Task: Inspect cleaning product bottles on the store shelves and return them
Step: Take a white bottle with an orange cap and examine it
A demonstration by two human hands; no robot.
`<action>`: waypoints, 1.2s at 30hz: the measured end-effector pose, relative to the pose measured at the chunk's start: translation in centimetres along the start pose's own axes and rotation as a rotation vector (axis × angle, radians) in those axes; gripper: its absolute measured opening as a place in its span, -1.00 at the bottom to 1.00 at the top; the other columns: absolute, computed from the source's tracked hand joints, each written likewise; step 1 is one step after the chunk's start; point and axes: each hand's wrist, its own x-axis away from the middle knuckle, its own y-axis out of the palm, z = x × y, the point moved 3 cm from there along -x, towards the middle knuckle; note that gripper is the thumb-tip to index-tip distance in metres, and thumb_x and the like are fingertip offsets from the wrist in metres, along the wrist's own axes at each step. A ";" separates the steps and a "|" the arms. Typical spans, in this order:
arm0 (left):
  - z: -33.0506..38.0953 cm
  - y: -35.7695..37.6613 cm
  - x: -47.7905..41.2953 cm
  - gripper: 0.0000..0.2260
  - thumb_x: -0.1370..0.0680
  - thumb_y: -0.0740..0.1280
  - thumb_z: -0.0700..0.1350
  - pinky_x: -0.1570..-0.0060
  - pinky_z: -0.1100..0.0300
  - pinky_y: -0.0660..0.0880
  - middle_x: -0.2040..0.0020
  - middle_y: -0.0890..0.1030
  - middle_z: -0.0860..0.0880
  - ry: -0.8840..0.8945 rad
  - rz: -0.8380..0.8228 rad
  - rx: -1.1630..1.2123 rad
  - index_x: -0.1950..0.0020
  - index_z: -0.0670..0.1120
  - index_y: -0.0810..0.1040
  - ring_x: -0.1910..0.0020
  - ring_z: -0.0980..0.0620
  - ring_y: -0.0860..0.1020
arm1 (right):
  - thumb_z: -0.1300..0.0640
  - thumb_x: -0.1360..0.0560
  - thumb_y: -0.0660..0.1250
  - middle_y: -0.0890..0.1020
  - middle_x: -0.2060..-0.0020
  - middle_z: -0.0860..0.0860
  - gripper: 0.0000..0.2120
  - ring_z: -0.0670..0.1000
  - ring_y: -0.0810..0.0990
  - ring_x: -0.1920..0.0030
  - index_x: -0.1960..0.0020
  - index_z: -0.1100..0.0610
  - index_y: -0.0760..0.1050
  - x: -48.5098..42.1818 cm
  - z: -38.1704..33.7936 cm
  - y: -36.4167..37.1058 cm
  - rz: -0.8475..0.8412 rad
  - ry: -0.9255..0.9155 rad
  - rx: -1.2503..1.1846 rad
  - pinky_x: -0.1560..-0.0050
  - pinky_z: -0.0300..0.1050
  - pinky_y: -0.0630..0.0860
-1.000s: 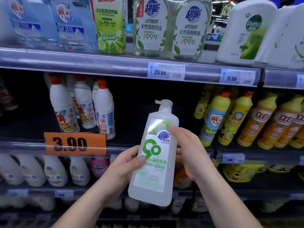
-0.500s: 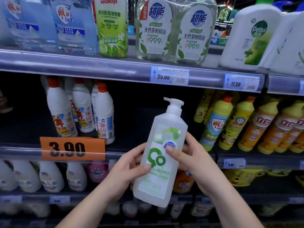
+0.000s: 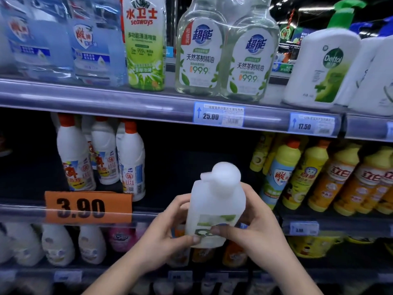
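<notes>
From here I count two hands (image 3: 168,233) (image 3: 253,228), one white pump bottle (image 3: 214,201) between them, two clear leaf-printed bottles (image 3: 200,54) (image 3: 251,60) overhead, one green Seaways bottle (image 3: 144,45) and one orange price sign (image 3: 88,207).

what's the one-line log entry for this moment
phase: inspect | bottle: tilted, pump toward camera | left hand: holds bottle | right hand: holds bottle | return: not yet done

Head-worn, close, facing shelves (image 3: 127,105), perhaps tilted down
</notes>
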 end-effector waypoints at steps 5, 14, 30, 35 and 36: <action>0.3 0.5 -0.6 -0.43 -0.52 0.55 0.01 -0.28 -0.27 0.58 -0.27 0.71 -0.14 -0.058 0.025 0.108 -0.49 0.10 0.45 -0.27 -0.17 0.68 | -0.19 -0.36 0.61 0.79 -0.11 -0.08 -0.50 -0.03 0.78 -0.09 -0.25 -0.16 0.60 -1.9 1.2 -0.8 0.041 0.149 -0.054 0.01 -0.11 0.72; -0.1 -1.4 -5.0 -0.55 -0.52 0.51 0.05 -0.22 0.07 0.65 -0.18 0.76 0.12 -0.132 0.198 0.033 -0.37 0.29 0.52 -0.19 0.11 0.71 | 0.03 -0.44 0.66 0.82 -0.01 -0.03 -0.59 0.05 0.82 0.01 -0.23 -0.05 0.63 -8.3 3.8 -0.4 0.193 0.247 -0.163 0.06 -0.02 0.75; -4.2 -4.3 -3.3 -0.62 -0.61 0.44 -0.30 -0.13 0.31 0.58 -0.15 0.72 0.03 -0.266 0.496 -0.049 -0.28 0.14 0.58 -0.16 0.14 0.68 | 0.22 -0.45 0.63 0.79 -0.07 -0.10 -0.45 -0.07 0.77 -0.08 -0.32 -0.10 0.51 -14.3 8.1 -1.8 0.195 0.118 -0.108 0.02 -0.13 0.71; -4.1 -5.3 -1.4 -0.63 -0.59 0.42 -0.35 -0.12 0.27 0.61 -0.12 0.73 0.02 -0.257 0.510 -0.106 -0.25 0.07 0.59 -0.08 0.18 0.70 | 0.27 -0.49 0.58 0.75 -0.14 -0.06 -0.49 -0.04 0.73 -0.14 -0.33 -0.01 0.46 -13.7 7.7 -1.3 0.199 0.133 -0.121 -0.07 -0.10 0.68; -4.1 -5.6 -1.0 -0.64 -0.59 0.42 -0.34 -0.15 0.22 0.62 -0.13 0.73 0.03 -0.257 0.513 -0.114 -0.25 0.08 0.59 -0.09 0.16 0.70 | 0.31 -0.50 0.56 0.71 -0.18 0.01 -0.50 -0.01 0.70 -0.15 -0.33 0.07 0.44 -13.3 7.4 -1.1 0.265 0.133 -0.118 -0.14 -0.04 0.64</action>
